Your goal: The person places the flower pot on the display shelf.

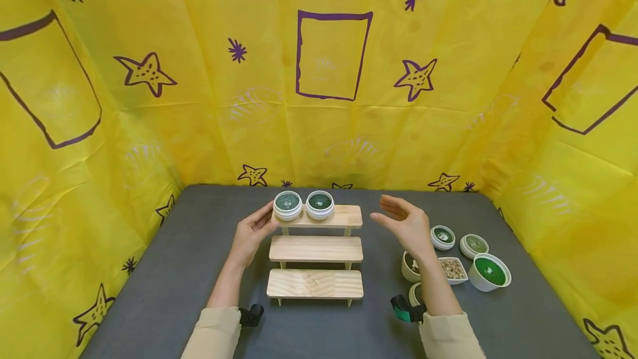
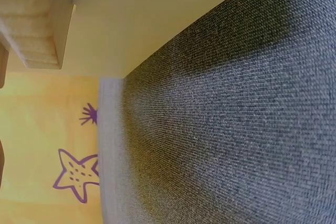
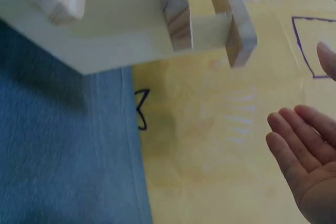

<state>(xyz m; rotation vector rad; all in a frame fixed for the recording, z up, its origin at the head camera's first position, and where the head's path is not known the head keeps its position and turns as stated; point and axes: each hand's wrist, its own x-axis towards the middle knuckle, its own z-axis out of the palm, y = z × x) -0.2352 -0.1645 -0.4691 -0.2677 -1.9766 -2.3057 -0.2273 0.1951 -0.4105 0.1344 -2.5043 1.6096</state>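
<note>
A three-tier pale wooden stand (image 1: 316, 249) stands on the grey table. On the left half of its top tier sit two round white pots, the left pot (image 1: 287, 205) at the very end and the other pot (image 1: 320, 205) beside it, both with dark green contents. My left hand (image 1: 253, 233) is at the left end of that tier, its fairly straight fingertips right beside the left pot and the thumb at the board's corner. My right hand (image 1: 406, 225) hangs apart from the stand's right end, fingers loosely extended and holding nothing; its palm (image 3: 317, 177) shows in the right wrist view.
Right of the stand are several white containers: a bright green bowl (image 1: 490, 271), a square dish (image 1: 452, 269) of pale bits, a dark green pot (image 1: 442, 237), a paler green pot (image 1: 474, 245) and a bowl (image 1: 410, 266) partly behind my right forearm. Yellow patterned cloth (image 1: 339, 143) surrounds the table.
</note>
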